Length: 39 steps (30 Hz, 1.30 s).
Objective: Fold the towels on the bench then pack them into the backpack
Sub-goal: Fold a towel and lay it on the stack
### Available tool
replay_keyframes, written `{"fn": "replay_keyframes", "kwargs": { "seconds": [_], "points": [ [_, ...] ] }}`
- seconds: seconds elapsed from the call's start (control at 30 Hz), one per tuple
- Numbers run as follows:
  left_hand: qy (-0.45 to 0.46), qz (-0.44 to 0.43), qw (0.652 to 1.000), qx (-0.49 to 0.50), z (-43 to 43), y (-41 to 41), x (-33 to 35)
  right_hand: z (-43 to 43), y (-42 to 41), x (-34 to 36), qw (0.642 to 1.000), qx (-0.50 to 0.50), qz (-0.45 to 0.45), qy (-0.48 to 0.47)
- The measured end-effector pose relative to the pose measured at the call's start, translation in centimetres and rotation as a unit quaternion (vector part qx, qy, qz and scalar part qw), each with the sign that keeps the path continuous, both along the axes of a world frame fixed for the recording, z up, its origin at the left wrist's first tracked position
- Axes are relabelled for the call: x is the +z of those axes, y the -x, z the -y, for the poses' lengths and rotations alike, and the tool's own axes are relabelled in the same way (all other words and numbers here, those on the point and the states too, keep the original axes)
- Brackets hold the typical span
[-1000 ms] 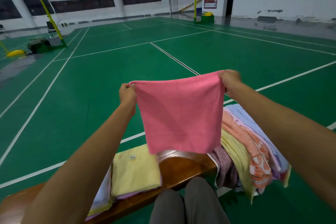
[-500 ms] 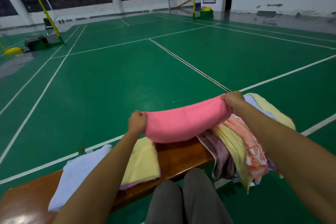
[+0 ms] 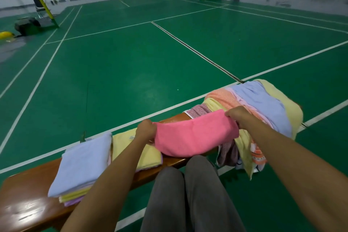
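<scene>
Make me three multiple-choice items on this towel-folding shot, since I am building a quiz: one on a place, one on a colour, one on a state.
1. Where is the unfolded pile of towels?
A. on the floor
B. at the bench's right end
C. on the person's lap

2. What colour is the towel held in both hands?
A. pink
B. green
C. white

3. How does the left hand stand?
A. flat and open
B. gripping the towel's edge
C. resting on a knee

Answers: 1 B, the heap drapes over the bench beside the right hand. 2 A, the pink towel spans both hands. 3 B, its fingers curl round the left edge.
</scene>
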<state>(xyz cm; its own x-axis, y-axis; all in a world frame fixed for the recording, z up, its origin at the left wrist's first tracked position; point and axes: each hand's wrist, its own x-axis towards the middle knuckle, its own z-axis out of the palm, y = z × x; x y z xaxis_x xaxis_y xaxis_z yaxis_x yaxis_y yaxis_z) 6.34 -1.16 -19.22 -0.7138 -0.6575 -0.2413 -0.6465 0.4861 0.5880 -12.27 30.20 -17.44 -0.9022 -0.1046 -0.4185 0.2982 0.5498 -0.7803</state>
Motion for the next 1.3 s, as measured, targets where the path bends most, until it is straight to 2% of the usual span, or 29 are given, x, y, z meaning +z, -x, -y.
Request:
{"fn": "replay_keyframes", "kwargs": {
  "seconds": [0.13,0.23,0.43,0.53,0.63,0.77,0.9,0.97,1.07,1.13,1.3],
  "points": [
    [0.016,-0.027,0.999,0.006,0.1,0.9,0.4,1.6,0.9,0.1,0.997,-0.059,-0.029,-0.046],
    [0.066,-0.014,0.998,0.012,0.5,2.0,0.3,2.5,1.5,0.4,0.993,-0.066,-0.063,-0.069],
    [0.199,0.049,0.979,0.006,0.6,4.2,-1.4,3.2,2.8,-1.9,0.992,-0.006,-0.11,-0.068],
    [0.287,0.075,0.954,-0.043,-0.4,5.1,-2.8,3.4,2.9,-3.3,0.978,0.054,-0.116,-0.165],
    [0.347,0.047,0.926,-0.141,-2.1,5.9,-5.0,3.3,2.4,-4.4,0.955,0.119,-0.127,-0.241],
    [0.247,0.022,0.929,-0.274,-5.7,6.4,-7.6,3.8,1.5,-4.9,0.942,0.11,-0.146,-0.282],
    [0.18,0.059,0.917,-0.35,-9.5,6.7,-9.8,4.6,1.1,-4.8,0.941,0.108,-0.113,-0.299],
    [0.19,0.084,0.911,-0.355,-10.6,6.7,-10.7,4.6,1.5,-4.7,0.96,0.083,-0.052,-0.262],
    [0.202,0.101,0.911,-0.344,-11.5,7.4,-11.1,4.0,2.0,-4.8,0.99,0.038,0.043,-0.13],
    [0.201,0.103,0.91,-0.347,-12.0,8.1,-10.9,3.6,2.3,-5.0,0.993,0.048,0.015,-0.104],
    [0.188,0.108,0.909,-0.356,-13.4,9.3,-10.7,4.1,2.3,-4.0,0.981,0.118,-0.125,-0.09]
  ]
}}
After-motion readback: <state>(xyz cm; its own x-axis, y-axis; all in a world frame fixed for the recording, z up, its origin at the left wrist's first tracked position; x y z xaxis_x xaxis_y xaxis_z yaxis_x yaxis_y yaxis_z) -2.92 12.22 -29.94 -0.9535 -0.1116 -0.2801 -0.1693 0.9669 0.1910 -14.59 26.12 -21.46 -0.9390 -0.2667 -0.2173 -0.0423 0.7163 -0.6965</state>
